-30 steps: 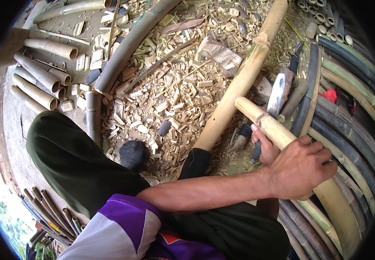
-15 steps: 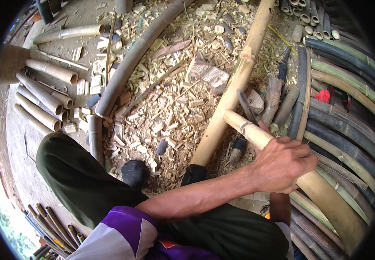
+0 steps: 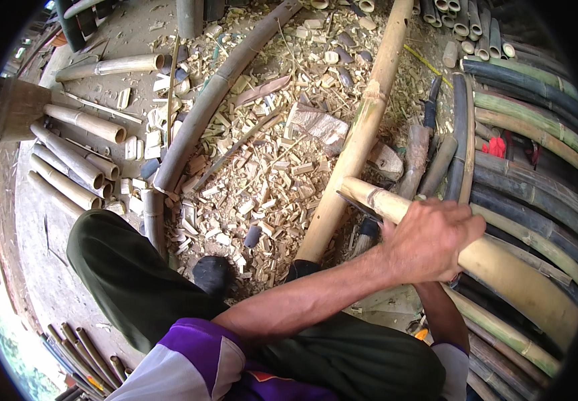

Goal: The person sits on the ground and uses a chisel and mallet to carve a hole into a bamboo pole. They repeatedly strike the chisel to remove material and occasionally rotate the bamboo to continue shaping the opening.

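Observation:
My left hand wraps over a pale bamboo pole, gripping it a little back from its far end. That end lies against a long, peeled bamboo pole that runs away from me along the floor. Under the left hand, mostly hidden by it and the pole, my right hand is closed on a knife. The knife's dark blade shows just on the near side of the pole's end; its handle is out of sight. My left forearm crosses over to the right, above the right arm.
Wood chips cover the ground ahead, with a wood block among them. A dark curved pole borders them. Cut bamboo lengths lie left; stacked bamboo fills the right. A brush sits near my hands.
The knife blade has gone from the far side of the held pole to its near side, close to the pole's end. My left hand keeps its grip; the view has shifted slightly.

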A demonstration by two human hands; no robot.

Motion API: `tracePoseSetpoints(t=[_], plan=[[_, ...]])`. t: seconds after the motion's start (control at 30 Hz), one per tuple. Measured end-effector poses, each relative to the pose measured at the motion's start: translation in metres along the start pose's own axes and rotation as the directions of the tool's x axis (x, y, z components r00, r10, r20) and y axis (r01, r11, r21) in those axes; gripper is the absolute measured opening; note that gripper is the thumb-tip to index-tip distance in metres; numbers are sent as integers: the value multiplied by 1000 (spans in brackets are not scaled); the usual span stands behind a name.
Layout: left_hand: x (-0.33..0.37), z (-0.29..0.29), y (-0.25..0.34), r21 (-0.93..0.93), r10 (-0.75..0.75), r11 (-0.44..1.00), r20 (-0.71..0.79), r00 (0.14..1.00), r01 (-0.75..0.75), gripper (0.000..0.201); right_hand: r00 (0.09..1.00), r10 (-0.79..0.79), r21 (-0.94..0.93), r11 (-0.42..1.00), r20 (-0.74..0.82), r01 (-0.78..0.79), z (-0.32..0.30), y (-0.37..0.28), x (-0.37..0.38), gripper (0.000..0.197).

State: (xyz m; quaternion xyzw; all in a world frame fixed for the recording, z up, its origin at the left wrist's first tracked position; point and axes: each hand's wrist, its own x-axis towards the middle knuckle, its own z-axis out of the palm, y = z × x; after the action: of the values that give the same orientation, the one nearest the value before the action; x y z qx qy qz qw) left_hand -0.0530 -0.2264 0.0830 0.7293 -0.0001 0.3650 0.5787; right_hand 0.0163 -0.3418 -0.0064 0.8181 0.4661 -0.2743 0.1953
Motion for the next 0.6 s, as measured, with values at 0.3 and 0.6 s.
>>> tracePoseSetpoints(t=[0.3, 0.6], plan=[[67, -109, -82, 210, -606, 729, -246, 757, 652, 49, 726, 349, 548, 835, -593, 46, 67, 67, -80, 25], [-67, -222, -160, 802, -519, 60, -483, 705, 594, 64, 909, 415, 646, -705, 41, 292, 83, -59, -48, 20]])
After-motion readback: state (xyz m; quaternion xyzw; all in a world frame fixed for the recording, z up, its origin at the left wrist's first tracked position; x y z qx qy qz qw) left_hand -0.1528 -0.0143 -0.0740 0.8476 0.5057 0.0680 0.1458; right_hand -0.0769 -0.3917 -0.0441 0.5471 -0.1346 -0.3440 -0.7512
